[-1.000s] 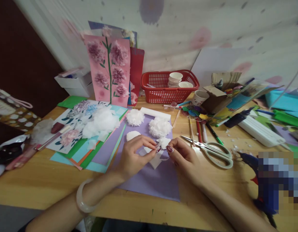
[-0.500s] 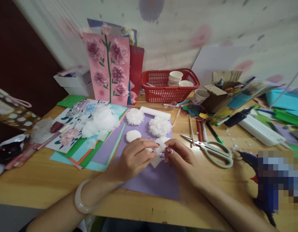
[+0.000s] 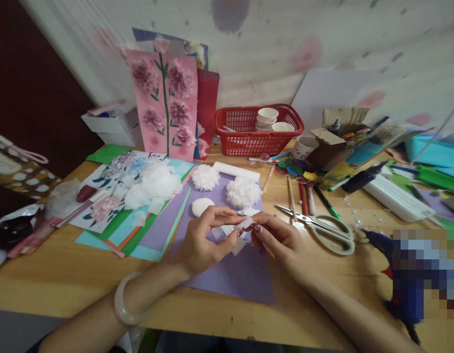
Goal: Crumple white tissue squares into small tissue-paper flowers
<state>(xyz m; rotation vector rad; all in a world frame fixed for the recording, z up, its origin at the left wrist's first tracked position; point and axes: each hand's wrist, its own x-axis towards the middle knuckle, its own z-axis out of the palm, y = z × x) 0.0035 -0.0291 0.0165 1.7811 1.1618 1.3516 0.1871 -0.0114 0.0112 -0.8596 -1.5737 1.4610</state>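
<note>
At the left, loose white tissue (image 3: 153, 181) lies heaped on a stack of coloured sheets (image 3: 149, 238). Next comes the left forearm with its pale bracelet (image 3: 124, 300), leading to the left hand (image 3: 208, 240), which is over the purple sheet (image 3: 230, 284). Its thumb and fingers are bent toward each other in a narrow pinch, the tips closed on the left part of a small white piece (image 3: 245, 224). A flat white disc (image 3: 202, 207) rests on the sheet just beyond this hand, with a ruffled white flower (image 3: 205, 177) behind it.

The small white piece is between the two sets of fingertips, above the purple sheet; its outline is partly hidden by the fingers. Beneath it lie more white paper pieces (image 3: 238, 246). Farther back are a second ruffled flower (image 3: 243, 191) and a white roll (image 3: 237, 171).

The right hand (image 3: 280, 240) faces the left, thumb and forefinger pressed close on the piece's right part, so that the two hands' fingertips nearly meet. How its other fingers sit, partly tucked under, I cannot fully tell. Scissors (image 3: 332, 237) lie near this hand, on its right, and a blue glue gun (image 3: 379, 242), partly pixelated, is farther right.
</note>
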